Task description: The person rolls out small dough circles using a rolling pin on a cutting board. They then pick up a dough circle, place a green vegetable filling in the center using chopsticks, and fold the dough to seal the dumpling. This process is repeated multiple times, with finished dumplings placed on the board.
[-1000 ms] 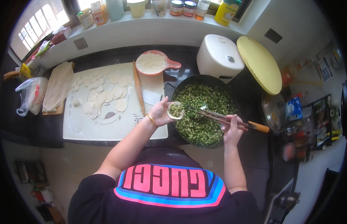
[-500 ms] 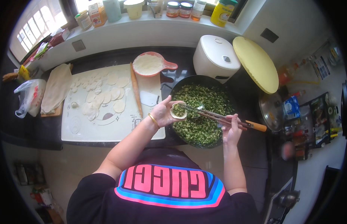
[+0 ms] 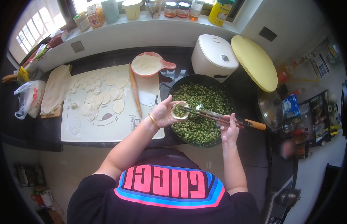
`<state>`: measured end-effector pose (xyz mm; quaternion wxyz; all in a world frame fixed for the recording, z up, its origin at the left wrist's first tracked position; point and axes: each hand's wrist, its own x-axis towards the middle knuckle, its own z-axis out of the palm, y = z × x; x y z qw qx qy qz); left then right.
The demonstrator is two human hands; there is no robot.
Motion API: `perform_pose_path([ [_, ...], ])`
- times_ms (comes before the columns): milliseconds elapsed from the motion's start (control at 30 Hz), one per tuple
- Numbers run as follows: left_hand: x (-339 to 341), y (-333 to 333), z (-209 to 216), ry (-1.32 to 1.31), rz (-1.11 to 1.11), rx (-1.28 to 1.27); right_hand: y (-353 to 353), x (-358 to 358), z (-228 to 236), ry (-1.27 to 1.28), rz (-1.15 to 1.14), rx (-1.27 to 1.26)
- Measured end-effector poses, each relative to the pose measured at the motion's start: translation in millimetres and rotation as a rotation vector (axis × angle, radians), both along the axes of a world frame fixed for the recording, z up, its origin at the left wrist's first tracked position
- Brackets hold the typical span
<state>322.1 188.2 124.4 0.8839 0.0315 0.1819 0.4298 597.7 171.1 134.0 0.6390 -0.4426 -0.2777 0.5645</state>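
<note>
Your left fingers (image 3: 166, 100) cradled a filled wrapper (image 3: 179, 111) mid-frame, while your right fingers (image 3: 232, 120) gripped chopsticks (image 3: 209, 112). On the black desk (image 3: 106, 58), a pale mat (image 3: 102, 133) lay centre-left, and a white windowsill (image 3: 143, 18) with jars (image 3: 170, 10) spanned the top.

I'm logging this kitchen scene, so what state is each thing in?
Left hand: cradling dough wrapper
Dough wrapper: open, holding green filling
Right hand: gripping chopsticks
Chopsticks: tips at green filling
Dark pan: uncovered, holding chopped greens
Rice cooker: lid shut
Red bowl: holding flour
Rolling pin: lying on mat
Yellow disc: leaning upright
</note>
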Motion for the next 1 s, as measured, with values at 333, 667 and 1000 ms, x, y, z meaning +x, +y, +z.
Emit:
perform_pose_path([
  [333,3.2,-1.2,0.1,0.005,-0.023,0.017,-0.1,3.8,7.6,-0.001,0.058,0.058],
  [667,3.3,-3.5,5.0,-0.043,-0.086,0.038,2.3,8.7,7.3,0.026,0.132,0.060],
  [1000,3.8,-7.1,9.6,0.057,-0.117,0.082,6.5,16.6,-9.9,-0.010,0.182,-0.022],
])
